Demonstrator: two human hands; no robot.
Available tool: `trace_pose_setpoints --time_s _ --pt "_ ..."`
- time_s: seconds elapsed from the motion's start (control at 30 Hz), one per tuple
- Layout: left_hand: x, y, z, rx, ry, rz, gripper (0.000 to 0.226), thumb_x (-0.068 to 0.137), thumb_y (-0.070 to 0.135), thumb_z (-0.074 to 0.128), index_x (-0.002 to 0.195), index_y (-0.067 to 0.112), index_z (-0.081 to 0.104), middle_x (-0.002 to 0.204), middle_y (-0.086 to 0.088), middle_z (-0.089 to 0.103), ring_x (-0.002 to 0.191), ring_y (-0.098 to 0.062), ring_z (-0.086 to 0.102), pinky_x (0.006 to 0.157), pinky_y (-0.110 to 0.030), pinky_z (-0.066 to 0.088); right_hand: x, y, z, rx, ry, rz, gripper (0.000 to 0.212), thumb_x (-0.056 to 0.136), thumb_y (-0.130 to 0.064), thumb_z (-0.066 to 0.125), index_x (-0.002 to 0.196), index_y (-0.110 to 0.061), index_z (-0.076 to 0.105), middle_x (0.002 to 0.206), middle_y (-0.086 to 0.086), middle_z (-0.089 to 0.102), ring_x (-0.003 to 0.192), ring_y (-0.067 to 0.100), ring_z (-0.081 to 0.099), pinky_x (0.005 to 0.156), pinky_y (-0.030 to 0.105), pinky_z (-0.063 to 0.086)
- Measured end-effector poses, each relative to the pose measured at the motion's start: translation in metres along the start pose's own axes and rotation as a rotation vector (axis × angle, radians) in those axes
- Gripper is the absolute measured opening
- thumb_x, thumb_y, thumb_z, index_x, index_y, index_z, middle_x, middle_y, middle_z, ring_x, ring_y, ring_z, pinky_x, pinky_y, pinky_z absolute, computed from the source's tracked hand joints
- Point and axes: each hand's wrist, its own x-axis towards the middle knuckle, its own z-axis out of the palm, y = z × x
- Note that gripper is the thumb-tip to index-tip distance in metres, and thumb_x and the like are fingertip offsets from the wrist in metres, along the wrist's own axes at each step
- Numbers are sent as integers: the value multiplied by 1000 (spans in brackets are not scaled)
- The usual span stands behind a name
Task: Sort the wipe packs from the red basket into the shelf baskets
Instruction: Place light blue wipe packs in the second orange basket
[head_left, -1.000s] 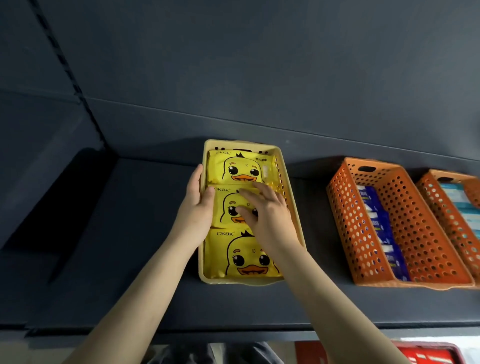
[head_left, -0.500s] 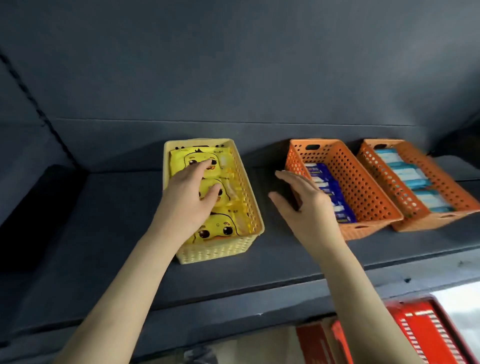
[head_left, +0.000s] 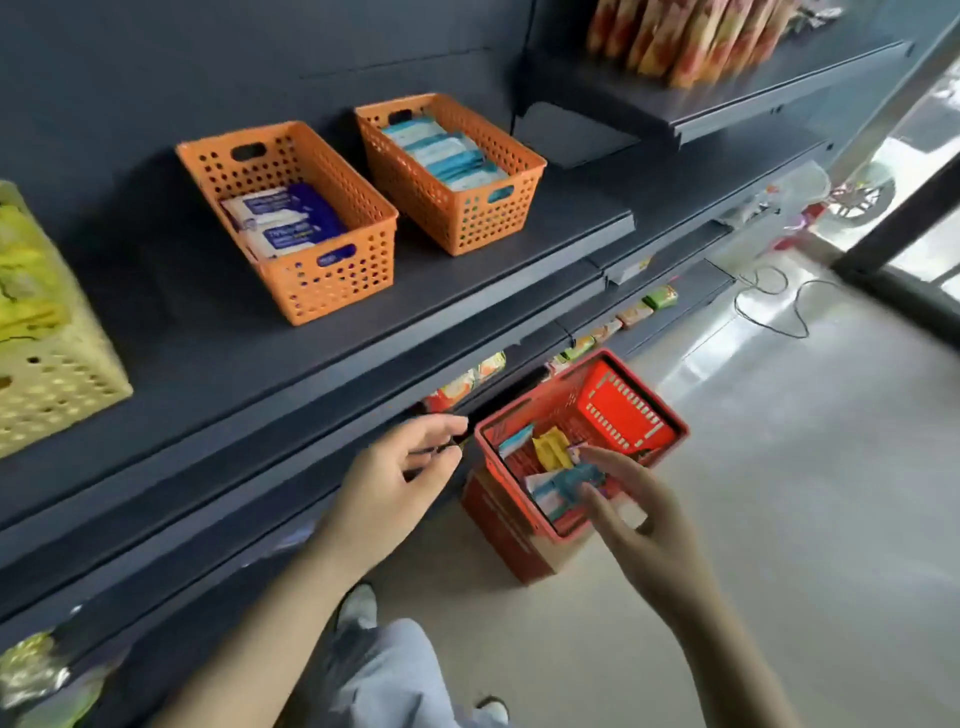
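The red basket (head_left: 631, 410) stands low on the floor beside the shelf, on a red-brown box, and holds a yellow pack (head_left: 550, 449), a teal and white pack (head_left: 563, 488) and others. My right hand (head_left: 631, 512) hovers over its near side with fingers spread, holding nothing. My left hand (head_left: 395, 486) hangs open just left of the basket, in front of the shelf edge. On the shelf stand a yellow basket (head_left: 47, 384) with duck packs, an orange basket (head_left: 332, 280) with blue and white packs, and a second orange basket (head_left: 467, 208) with teal packs.
The dark shelf board (head_left: 260, 353) juts out above my left hand. Small snack packs (head_left: 631, 312) line a lower shelf. A cable (head_left: 779, 301) lies on the pale floor to the right. My legs and shoes show below.
Both hands left the yellow duck basket and dropped below the shelf. My view swung right and down, bringing the red basket into sight under my right hand.
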Motion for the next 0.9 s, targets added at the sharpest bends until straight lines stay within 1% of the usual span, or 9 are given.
trace_pose_setpoints --time_s 0.1,0.17,0.23,0.3,0.37,0.47,0.53,0.77,0.9 --pt "20 -22 56 -45 -109 -107 27 95 9 58 116 25 66 111 18 69 108 8 59 90 -8 44 12 59 -29 -26 4 106 28 90 -28 68 115 -39 65 116 -22 67 111 -4 60 86 9 45" --pt "48 -48 91 -71 -154 -193 26 95 9 58 117 23 64 114 14 68 109 6 59 94 -10 45 40 106 -41 -41 1 191 29 90 -20 67 117 -32 66 115 -18 69 111 0 62 88 17 48" --pt "84 -79 126 -82 -178 -270 25 95 11 59 114 26 63 116 12 67 110 4 60 97 -15 46 77 154 -46 -64 -6 283 26 91 -17 67 116 -24 67 113 -12 71 108 7 64 93 37 52" --pt "123 -114 162 -102 -186 -371 24 95 11 59 110 28 61 116 8 66 113 -4 60 101 -23 47 116 200 -46 -93 -35 354 23 91 -17 67 112 -26 66 111 -8 71 106 14 65 93 45 52" --pt "162 -150 197 -130 -182 -501 21 95 9 58 111 22 59 118 1 64 115 -13 59 96 -22 46 153 239 -43 -139 -90 429 26 91 -21 67 117 -25 65 114 -6 69 110 18 64 95 40 50" --pt "211 -198 244 -166 -134 -700 20 95 10 58 115 15 56 124 -9 61 106 -13 57 81 -17 44 206 292 -33 -200 -200 556 35 91 -26 65 125 -15 61 121 4 67 113 24 62 94 34 48" --pt "241 -228 273 -197 -94 -825 28 96 13 58 124 10 55 125 -9 60 106 -16 56 85 -22 41 242 326 -22 -255 -251 585 42 92 -31 64 129 -14 58 125 7 65 114 27 62 95 39 49" --pt "320 -348 354 -207 -29 -1041 50 95 21 61 140 8 44 142 -12 50 128 -23 51 104 -31 39 352 449 32 -385 -467 631 51 99 -34 53 142 -9 43 143 11 52 128 29 51 96 28 40" --pt "346 -395 387 -192 48 -1134 66 92 32 65 148 13 34 149 -8 44 133 -24 47 104 -35 38 381 514 63 -383 -574 687 56 100 -34 48 152 -21 30 149 11 44 130 32 48 100 34 42"
